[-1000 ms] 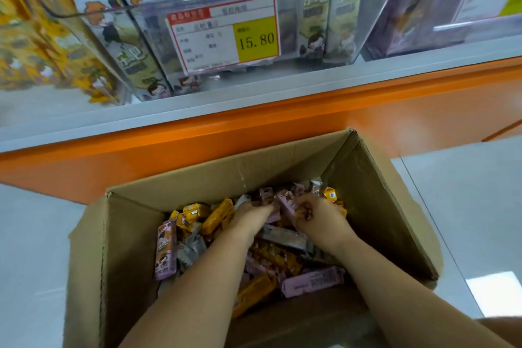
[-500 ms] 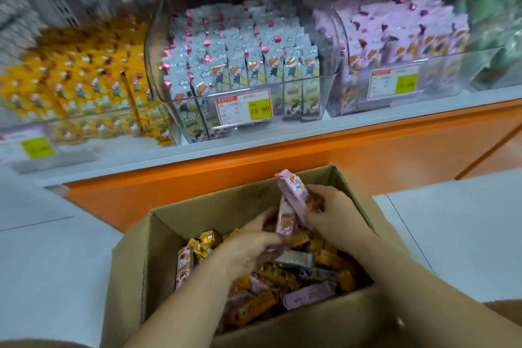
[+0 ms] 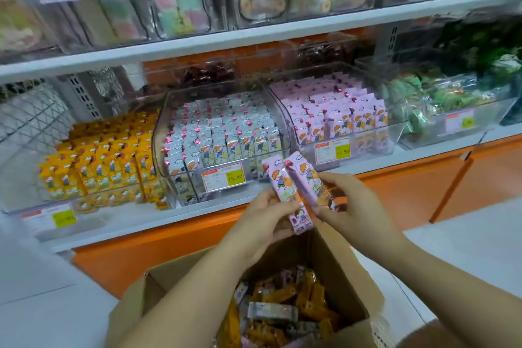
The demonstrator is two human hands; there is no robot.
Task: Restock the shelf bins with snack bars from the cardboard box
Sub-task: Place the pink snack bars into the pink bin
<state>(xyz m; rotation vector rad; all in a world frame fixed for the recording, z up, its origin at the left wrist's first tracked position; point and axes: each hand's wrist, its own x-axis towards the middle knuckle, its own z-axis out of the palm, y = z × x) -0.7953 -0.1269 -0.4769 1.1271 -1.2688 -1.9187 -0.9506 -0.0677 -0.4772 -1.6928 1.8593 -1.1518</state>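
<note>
Two pink snack bars are raised above the cardboard box (image 3: 350,271), in front of the shelf edge. My left hand (image 3: 265,220) grips the left pink bar (image 3: 282,192) near its lower end. My right hand (image 3: 356,206) pinches the right pink bar (image 3: 308,178) beside it. The box holds several loose orange, grey and pink bars (image 3: 285,305). On the shelf stand three clear bins: a yellow-bar bin (image 3: 99,161), a grey-bar bin (image 3: 223,133) and a pink-bar bin (image 3: 336,110).
A bin of green packets (image 3: 440,104) stands at the right of the shelf. Price tags (image 3: 223,176) hang on the bin fronts. An upper shelf (image 3: 254,37) carries bagged sweets. The orange shelf base (image 3: 409,189) runs behind the box; pale floor lies on both sides.
Both hands rose out of the box, lifting two pink bars up to the shelf front. The view tilted up, revealing the bins and the upper shelf.
</note>
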